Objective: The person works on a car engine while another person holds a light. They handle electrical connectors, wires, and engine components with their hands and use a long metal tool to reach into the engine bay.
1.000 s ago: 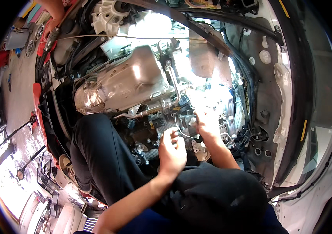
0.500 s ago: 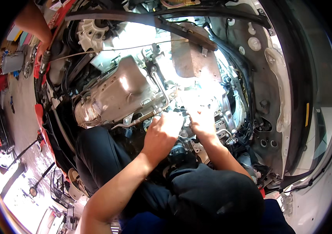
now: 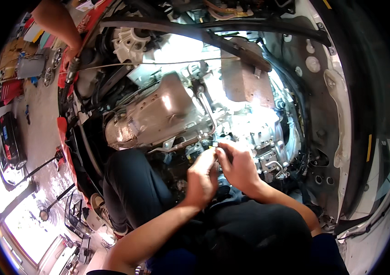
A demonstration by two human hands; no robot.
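Note:
My left hand (image 3: 201, 179) and my right hand (image 3: 241, 166) are close together in front of me, over the car's engine bay. Both have their fingers pinched, thumbs and fingertips almost meeting around something too small to make out. A shiny metal heat shield (image 3: 154, 114) lies just beyond to the left, with a bent metal pipe (image 3: 210, 112) along its right side. Brightly lit metal engine parts (image 3: 263, 142) with bolt holes sit to the right of my fingers.
A dark bar (image 3: 190, 33) crosses the far side, near a brown flat plate (image 3: 243, 78). Another person's arm (image 3: 57, 23) reaches in at upper left beside red covering (image 3: 63, 130). My bent knee (image 3: 133, 176) rises at left. A dark car (image 3: 11, 142) stands beyond.
Both hands have drawn back from the engine parts toward me and come closer together, their fingertips now meeting. The whole view has shifted, so the engine bay appears farther right.

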